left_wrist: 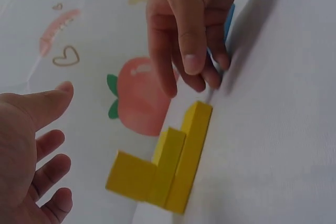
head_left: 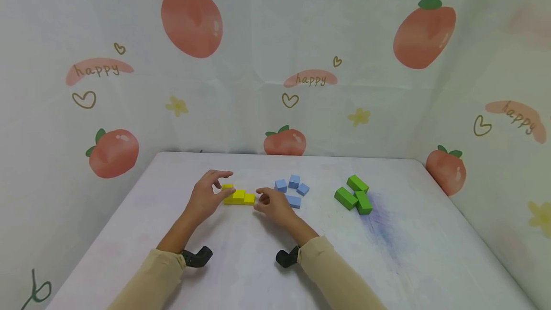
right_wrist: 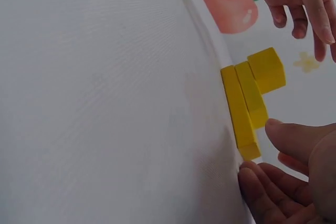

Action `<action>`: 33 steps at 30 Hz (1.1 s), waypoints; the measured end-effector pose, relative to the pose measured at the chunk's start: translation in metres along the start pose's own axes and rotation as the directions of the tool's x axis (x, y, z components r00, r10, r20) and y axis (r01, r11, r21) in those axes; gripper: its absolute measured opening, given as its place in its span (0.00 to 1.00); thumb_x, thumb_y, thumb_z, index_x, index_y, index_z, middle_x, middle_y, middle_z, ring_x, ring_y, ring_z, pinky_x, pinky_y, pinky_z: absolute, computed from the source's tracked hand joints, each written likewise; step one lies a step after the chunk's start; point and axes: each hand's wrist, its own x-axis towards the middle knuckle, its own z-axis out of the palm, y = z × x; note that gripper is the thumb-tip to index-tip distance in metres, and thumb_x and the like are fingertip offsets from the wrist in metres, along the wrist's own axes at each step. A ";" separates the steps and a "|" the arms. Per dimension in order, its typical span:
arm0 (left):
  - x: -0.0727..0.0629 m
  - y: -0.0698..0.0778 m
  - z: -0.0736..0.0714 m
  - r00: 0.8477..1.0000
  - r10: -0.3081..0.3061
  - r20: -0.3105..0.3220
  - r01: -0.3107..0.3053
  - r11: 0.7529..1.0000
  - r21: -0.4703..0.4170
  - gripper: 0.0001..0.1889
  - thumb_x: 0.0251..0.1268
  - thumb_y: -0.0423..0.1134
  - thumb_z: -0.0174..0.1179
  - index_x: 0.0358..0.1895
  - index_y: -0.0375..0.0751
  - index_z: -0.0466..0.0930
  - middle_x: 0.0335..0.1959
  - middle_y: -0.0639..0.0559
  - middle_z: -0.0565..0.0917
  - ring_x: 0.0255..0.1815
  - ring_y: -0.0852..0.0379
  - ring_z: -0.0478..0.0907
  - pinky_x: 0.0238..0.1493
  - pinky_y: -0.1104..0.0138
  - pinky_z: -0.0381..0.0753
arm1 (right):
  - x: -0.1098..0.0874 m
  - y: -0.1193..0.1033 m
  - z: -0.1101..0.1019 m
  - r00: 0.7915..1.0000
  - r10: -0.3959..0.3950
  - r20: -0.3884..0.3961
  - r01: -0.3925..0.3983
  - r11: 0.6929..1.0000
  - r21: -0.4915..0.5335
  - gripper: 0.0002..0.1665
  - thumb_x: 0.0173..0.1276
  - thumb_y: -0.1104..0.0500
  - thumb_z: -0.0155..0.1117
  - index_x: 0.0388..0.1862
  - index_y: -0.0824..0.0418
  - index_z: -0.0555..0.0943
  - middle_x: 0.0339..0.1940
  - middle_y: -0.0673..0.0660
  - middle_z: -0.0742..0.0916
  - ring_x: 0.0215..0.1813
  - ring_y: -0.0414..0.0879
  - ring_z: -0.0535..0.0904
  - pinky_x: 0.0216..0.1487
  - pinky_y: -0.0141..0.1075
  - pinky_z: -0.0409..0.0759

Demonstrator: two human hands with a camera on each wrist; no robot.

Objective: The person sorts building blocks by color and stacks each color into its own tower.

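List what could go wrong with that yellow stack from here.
The small top block sits at one end of the stepped stack, near the left hand; a brush from that hand might knock it off.

The right hand is close to the end of the long bottom block, so a bump could shift the whole stack.

A blue block lies beside the right hand, which might push it when moving back.

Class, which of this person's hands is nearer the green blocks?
Right. The right hand is left of the green blocks, near the blue blocks; the left hand is farther left, beside the yellow blocks.
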 end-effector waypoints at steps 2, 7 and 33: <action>0.000 0.007 0.002 0.999 0.032 -0.006 -0.032 0.999 -0.021 0.23 0.59 0.38 0.70 0.59 0.45 0.78 0.52 0.48 0.79 0.42 0.53 0.72 0.37 0.63 0.75 | -0.003 0.001 -0.003 1.000 -0.013 0.008 0.013 1.000 -0.014 0.26 0.65 0.57 0.69 0.62 0.57 0.78 0.42 0.49 0.83 0.45 0.45 0.78 0.46 0.37 0.79; 0.002 0.023 0.010 0.995 0.096 0.012 -0.095 0.993 -0.073 0.22 0.58 0.38 0.70 0.57 0.44 0.80 0.48 0.49 0.81 0.40 0.54 0.73 0.37 0.63 0.75 | -0.014 0.007 -0.013 0.999 -0.047 -0.012 0.046 0.997 -0.058 0.23 0.64 0.57 0.70 0.58 0.57 0.80 0.41 0.50 0.83 0.44 0.45 0.79 0.45 0.38 0.79; 0.009 0.045 0.092 0.953 0.061 0.298 -0.019 0.990 -0.142 0.21 0.62 0.43 0.67 0.58 0.45 0.79 0.48 0.47 0.80 0.35 0.57 0.72 0.36 0.68 0.76 | -0.039 0.047 -0.069 0.981 -0.035 -0.188 0.000 0.984 -0.179 0.17 0.60 0.59 0.73 0.48 0.60 0.83 0.29 0.49 0.81 0.32 0.44 0.75 0.32 0.35 0.74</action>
